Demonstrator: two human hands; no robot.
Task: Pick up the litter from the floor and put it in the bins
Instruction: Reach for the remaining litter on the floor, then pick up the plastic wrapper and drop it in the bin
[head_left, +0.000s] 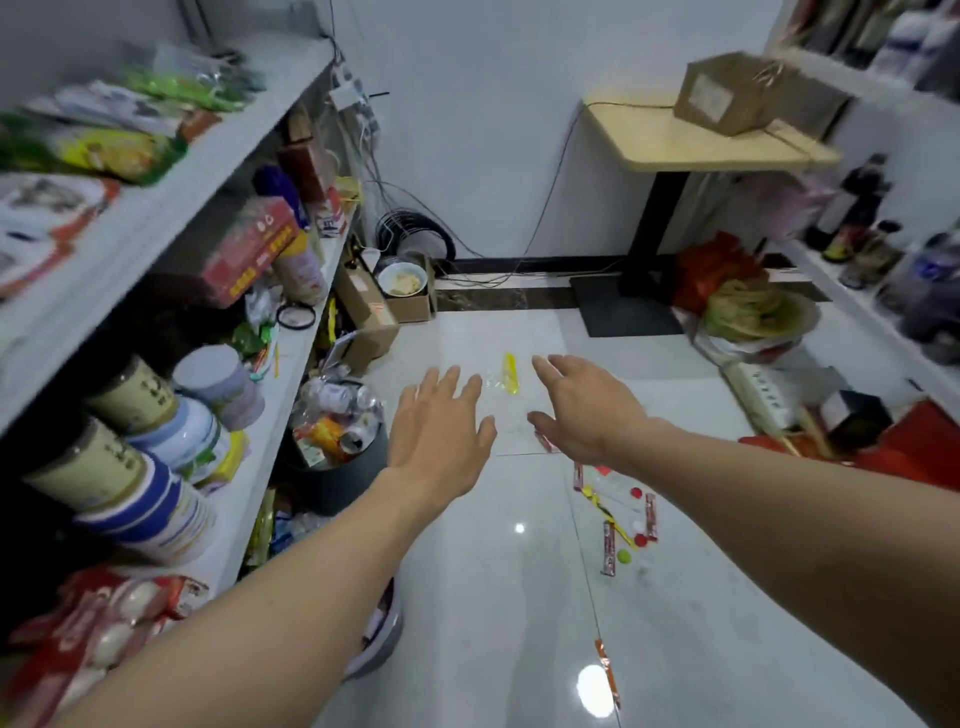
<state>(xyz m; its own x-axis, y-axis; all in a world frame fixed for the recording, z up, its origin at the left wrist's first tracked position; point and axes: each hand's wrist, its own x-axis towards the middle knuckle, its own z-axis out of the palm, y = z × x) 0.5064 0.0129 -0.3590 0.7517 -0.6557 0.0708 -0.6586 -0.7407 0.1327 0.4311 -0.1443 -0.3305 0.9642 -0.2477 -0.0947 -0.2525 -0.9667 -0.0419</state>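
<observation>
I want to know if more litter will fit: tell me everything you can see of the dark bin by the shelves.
The dark bin is round, with a smooth dark grey wall that looks like plastic. It stands upright on the floor, close against the shelf unit on the left. It is heaped above the rim with wrappers, clear plastic and a can. The left hand hovers open beside it, not gripping it.
</observation>
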